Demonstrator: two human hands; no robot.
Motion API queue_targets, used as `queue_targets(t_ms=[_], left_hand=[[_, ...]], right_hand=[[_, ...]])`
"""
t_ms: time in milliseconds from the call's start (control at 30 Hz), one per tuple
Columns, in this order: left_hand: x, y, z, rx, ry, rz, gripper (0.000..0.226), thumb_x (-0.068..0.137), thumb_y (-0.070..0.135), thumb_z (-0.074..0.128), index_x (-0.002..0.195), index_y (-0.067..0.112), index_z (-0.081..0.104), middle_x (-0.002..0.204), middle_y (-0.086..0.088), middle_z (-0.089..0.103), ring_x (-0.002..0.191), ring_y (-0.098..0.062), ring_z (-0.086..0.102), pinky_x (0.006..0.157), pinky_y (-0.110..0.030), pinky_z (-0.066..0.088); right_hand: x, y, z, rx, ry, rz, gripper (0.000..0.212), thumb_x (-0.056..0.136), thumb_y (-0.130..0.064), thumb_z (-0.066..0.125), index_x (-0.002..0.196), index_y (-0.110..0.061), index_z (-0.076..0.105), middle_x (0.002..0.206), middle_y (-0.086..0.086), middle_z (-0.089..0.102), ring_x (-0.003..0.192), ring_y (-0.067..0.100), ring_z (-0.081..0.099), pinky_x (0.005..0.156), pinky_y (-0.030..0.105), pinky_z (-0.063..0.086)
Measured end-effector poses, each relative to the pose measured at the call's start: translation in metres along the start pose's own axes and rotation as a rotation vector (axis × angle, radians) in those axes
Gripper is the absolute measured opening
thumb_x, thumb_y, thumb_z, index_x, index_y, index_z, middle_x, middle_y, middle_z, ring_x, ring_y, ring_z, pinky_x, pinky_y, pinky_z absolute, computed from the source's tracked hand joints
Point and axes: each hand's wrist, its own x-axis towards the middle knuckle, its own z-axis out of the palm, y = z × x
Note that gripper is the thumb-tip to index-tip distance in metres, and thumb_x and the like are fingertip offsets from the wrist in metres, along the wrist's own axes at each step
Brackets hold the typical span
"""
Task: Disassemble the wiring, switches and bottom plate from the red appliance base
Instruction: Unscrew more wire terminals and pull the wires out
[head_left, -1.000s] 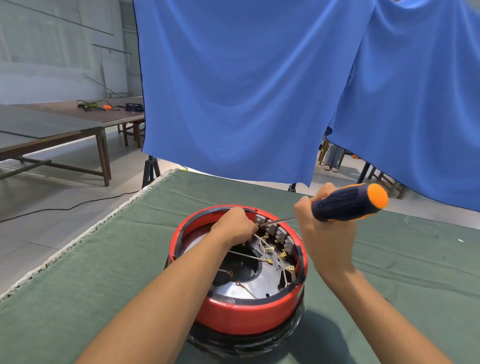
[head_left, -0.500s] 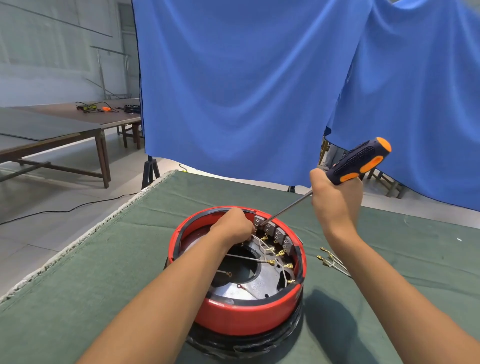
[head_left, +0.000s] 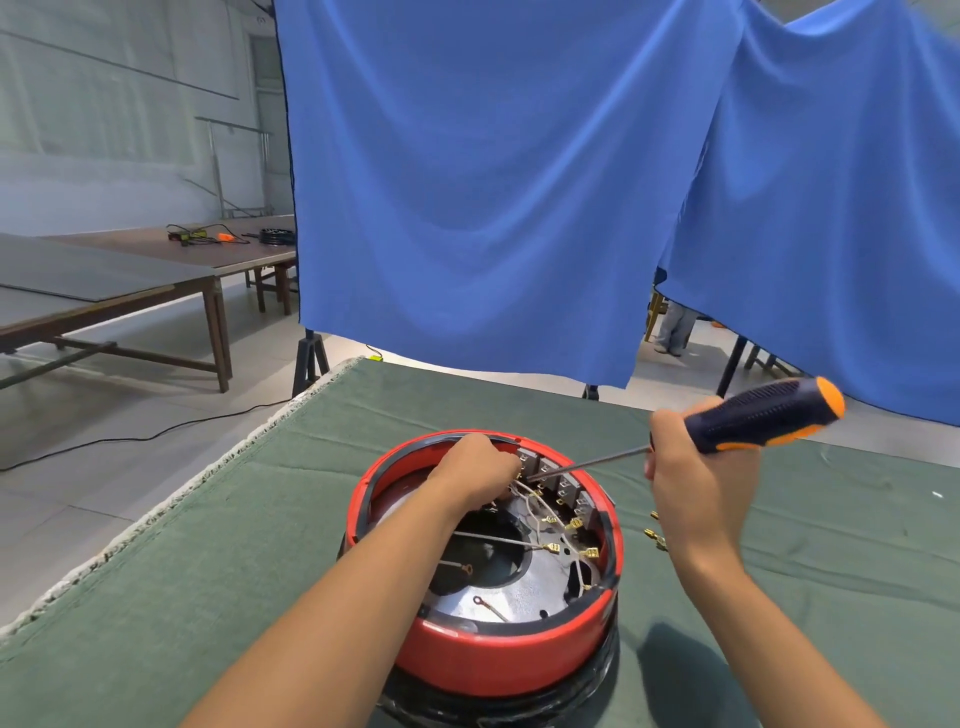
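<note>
The red appliance base (head_left: 498, 654) stands upside down on the green cloth, its silver bottom plate (head_left: 519, 592) showing inside. A row of grey switches (head_left: 561, 480) lines the far right inner wall, with white wires and brass terminals (head_left: 558, 530) spread over the plate. My left hand (head_left: 475, 470) reaches inside at the far rim with its fingers curled beside the first switch; what they hold is hidden. My right hand (head_left: 691, 483) grips a black and orange screwdriver (head_left: 758, 415), whose tip rests on the switches.
The table is covered with green cloth (head_left: 208, 571), its edge running along the left. Loose brass-ended wires (head_left: 655, 535) lie right of the base, partly behind my right wrist. Blue curtains (head_left: 493, 182) hang behind the table. Wooden tables (head_left: 130, 280) stand far left.
My right hand dropped from its raised position, and the screwdriver handle tilted down towards level, its tip staying at the switches. My left hand stayed in place inside the base.
</note>
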Motion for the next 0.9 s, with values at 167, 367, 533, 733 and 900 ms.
queue_targets(t_ms=[167,367,533,733,900], left_hand=[[-0.005,0.003,0.000,0.105,0.118,0.076,0.028,0.086,0.019,0.044,0.062,0.010,0.055,0.074,-0.014,0.071,0.080,-0.032,0.066,0.080,-0.041,0.053],[-0.008,0.012,-0.003,-0.253,0.240,0.133,0.019,0.088,0.012,0.048,0.070,0.010,0.046,0.060,-0.009,0.045,0.057,-0.023,0.041,0.055,-0.035,0.041],[-0.013,0.013,-0.004,-0.326,0.129,0.060,0.018,0.088,0.002,0.055,0.071,0.002,0.058,0.053,-0.006,0.046,0.041,-0.013,0.041,0.034,-0.015,0.032],[-0.015,0.012,-0.002,-0.338,0.133,0.168,0.025,0.089,0.008,0.056,0.066,0.010,0.065,0.057,-0.004,0.062,0.048,-0.012,0.051,0.045,-0.022,0.040],[-0.016,0.014,-0.004,-0.417,0.302,0.208,0.034,0.091,0.011,0.056,0.060,0.007,0.067,0.057,-0.008,0.066,0.051,-0.014,0.056,0.050,-0.026,0.043]], right_hand=[[-0.002,0.014,-0.005,0.009,-0.007,0.052,0.025,0.069,-0.016,0.055,0.047,-0.020,0.045,0.041,-0.003,0.043,0.042,0.015,0.039,0.042,0.022,0.033],[0.002,0.019,-0.010,0.000,-0.029,0.068,0.026,0.071,-0.017,0.056,0.048,-0.020,0.046,0.044,0.001,0.046,0.043,0.015,0.039,0.046,0.025,0.032],[0.002,0.019,-0.013,0.022,-0.039,0.092,0.026,0.072,-0.019,0.057,0.048,-0.021,0.046,0.043,-0.002,0.046,0.042,0.013,0.039,0.046,0.024,0.032],[0.002,0.018,-0.015,0.059,-0.052,0.100,0.031,0.076,-0.014,0.059,0.050,-0.020,0.044,0.043,-0.001,0.047,0.042,0.013,0.041,0.046,0.025,0.033],[0.003,0.012,-0.014,0.142,-0.048,0.110,0.038,0.081,-0.009,0.060,0.049,-0.025,0.048,0.043,-0.003,0.046,0.043,0.012,0.042,0.045,0.024,0.033]])
